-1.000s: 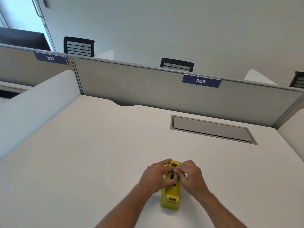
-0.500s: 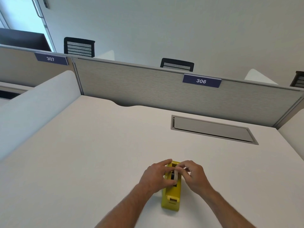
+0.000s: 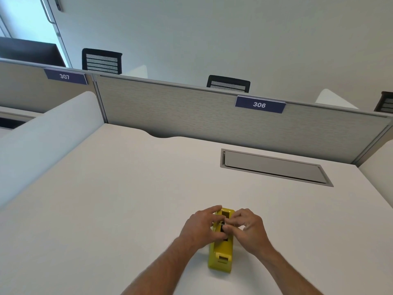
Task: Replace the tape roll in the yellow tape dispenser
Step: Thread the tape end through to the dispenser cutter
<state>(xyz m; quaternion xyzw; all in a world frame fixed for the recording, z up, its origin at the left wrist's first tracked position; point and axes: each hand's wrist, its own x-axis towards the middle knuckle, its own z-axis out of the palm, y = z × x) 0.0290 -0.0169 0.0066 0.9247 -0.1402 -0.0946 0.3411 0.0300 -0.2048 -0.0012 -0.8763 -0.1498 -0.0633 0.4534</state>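
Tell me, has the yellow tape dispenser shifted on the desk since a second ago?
No. The yellow tape dispenser sits at the same spot relative to the grey cable hatch.

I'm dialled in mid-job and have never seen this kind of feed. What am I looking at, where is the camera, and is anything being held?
There is no machine here: a person works bare-handed, and the single view comes from a wide-angle camera on their head, looking forward and down. The white desk carries a yellow tape dispenser, standing close to the person. The left hand grips its side, while the right hand has fingertips pinched over the roll slot on top. Whether they hold the tape roll is hidden by the fingers. Farther back sit a grey cable hatch and a partition with a label reading 306.
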